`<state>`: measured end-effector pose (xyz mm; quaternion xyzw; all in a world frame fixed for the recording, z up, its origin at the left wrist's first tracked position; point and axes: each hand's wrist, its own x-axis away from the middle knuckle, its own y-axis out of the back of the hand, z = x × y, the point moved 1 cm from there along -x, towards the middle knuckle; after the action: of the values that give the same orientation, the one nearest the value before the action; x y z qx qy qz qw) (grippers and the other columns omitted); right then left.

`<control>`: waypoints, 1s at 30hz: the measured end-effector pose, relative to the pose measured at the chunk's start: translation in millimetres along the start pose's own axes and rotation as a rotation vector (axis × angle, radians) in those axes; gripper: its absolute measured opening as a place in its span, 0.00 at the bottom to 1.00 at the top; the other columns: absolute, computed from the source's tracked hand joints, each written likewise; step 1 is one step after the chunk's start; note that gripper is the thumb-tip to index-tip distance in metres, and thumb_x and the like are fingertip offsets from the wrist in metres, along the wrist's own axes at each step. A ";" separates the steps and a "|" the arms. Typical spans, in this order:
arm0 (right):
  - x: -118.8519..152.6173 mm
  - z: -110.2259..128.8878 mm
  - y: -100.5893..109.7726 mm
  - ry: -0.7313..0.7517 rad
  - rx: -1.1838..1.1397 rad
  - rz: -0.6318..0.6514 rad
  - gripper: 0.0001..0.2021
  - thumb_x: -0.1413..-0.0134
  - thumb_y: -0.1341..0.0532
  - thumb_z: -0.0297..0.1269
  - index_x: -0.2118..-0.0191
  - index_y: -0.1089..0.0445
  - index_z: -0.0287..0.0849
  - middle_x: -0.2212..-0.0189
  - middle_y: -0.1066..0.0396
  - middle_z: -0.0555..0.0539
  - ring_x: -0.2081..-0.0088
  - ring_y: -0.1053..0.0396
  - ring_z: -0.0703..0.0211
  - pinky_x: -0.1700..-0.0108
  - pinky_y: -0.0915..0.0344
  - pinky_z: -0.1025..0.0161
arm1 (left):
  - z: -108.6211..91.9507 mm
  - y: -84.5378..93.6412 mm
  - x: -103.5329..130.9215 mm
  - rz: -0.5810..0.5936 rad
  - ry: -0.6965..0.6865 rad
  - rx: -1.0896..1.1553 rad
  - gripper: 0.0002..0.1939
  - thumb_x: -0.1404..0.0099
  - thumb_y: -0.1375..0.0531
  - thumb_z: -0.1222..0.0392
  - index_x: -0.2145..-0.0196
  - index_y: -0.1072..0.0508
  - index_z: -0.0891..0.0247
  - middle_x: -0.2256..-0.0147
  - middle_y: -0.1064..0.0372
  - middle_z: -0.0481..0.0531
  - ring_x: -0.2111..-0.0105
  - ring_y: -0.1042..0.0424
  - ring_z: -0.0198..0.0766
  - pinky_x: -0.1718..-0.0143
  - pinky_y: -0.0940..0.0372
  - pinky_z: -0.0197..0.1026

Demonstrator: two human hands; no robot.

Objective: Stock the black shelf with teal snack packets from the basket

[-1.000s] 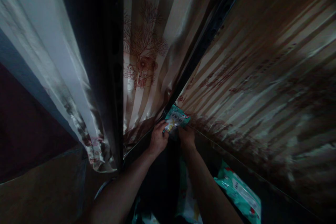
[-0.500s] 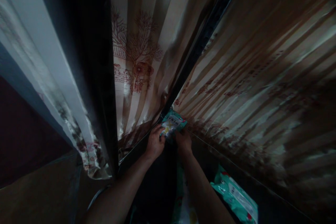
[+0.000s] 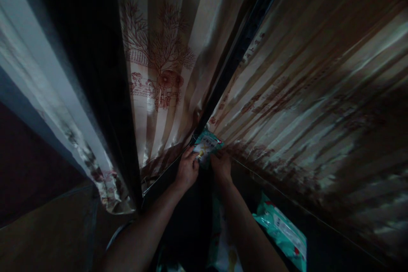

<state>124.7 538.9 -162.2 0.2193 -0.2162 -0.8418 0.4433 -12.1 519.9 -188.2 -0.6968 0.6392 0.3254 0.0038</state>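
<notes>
A small green and white printed packet lies at the far corner of a dark surface, against the foot of a black upright post. My left hand is on its left edge, thumb and fingers closed about the plastic. On the other side, my right hand has its fingers curled in at the packet's lower right edge; the fingertips are partly hidden. Beneath my right forearm shows another green and white packet, half covered by the arm. To the right rests a green packet with a white label.
Striped fabric with a red tree print hangs behind the corner, and more pleated fabric covers the right side. The black post rises between them. Another dark post and a pale curtain stand at left.
Both hands still hold at the packet, which looks slightly flatter and turned in the corner. The whole view has shifted a little, moving the scene left.
</notes>
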 end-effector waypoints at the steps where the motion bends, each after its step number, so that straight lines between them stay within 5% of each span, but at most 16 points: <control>1: 0.6 0.5 -0.4 -0.019 -0.001 0.000 0.22 0.59 0.44 0.38 0.55 0.31 0.37 0.65 0.25 0.40 0.62 0.28 0.47 0.60 0.33 0.55 | -0.4 0.3 -0.2 0.004 -0.001 -0.004 0.18 0.42 0.48 0.73 0.56 0.27 0.66 0.46 0.36 0.60 0.43 0.38 0.45 0.42 0.41 0.51; 6: 5.9 10.8 13.9 -0.059 -0.007 0.025 0.21 0.60 0.43 0.40 0.57 0.30 0.37 0.61 0.26 0.39 0.60 0.28 0.49 0.58 0.34 0.56 | -2.6 1.5 0.3 -0.003 -0.009 -0.018 0.17 0.41 0.48 0.73 0.56 0.27 0.68 0.46 0.36 0.62 0.43 0.39 0.45 0.41 0.42 0.50; 11: 25.1 26.5 53.7 0.012 -0.108 0.046 0.25 0.58 0.44 0.46 0.55 0.31 0.37 0.57 0.28 0.38 0.56 0.30 0.50 0.52 0.37 0.56 | -14.1 7.8 2.7 -0.008 -0.030 -0.048 0.16 0.41 0.48 0.72 0.58 0.26 0.65 0.46 0.36 0.59 0.43 0.39 0.44 0.41 0.42 0.49; 20: 120.2 12.2 128.1 0.020 -0.059 -0.219 0.24 0.53 0.46 0.51 0.55 0.31 0.39 0.56 0.30 0.39 0.53 0.33 0.49 0.49 0.40 0.50 | -45.7 28.3 20.3 0.107 -0.009 -0.036 0.14 0.39 0.48 0.71 0.59 0.27 0.65 0.52 0.31 0.56 0.50 0.33 0.38 0.44 0.40 0.42; 25: 165.4 -14.5 135.8 -0.015 0.057 -0.200 0.27 0.52 0.48 0.52 0.53 0.33 0.36 0.52 0.33 0.35 0.48 0.37 0.45 0.45 0.43 0.48 | -67.7 37.7 41.6 0.335 0.084 -0.115 0.13 0.37 0.49 0.67 0.56 0.29 0.65 0.55 0.30 0.56 0.54 0.30 0.38 0.49 0.37 0.39; 30: 191.1 -19.4 131.6 -0.198 0.029 -0.044 0.39 0.54 0.49 0.59 0.43 0.41 0.32 0.45 0.39 0.32 0.44 0.41 0.41 0.45 0.43 0.48 | -83.7 55.5 54.9 0.750 0.213 -0.223 0.20 0.33 0.52 0.49 0.65 0.27 0.67 0.67 0.26 0.58 0.65 0.25 0.43 0.61 0.34 0.40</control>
<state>123.8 307.2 -138.3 0.1462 -0.2661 -0.8657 0.3979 -25.7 425.7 -124.7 -0.4413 0.8066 0.2977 -0.2569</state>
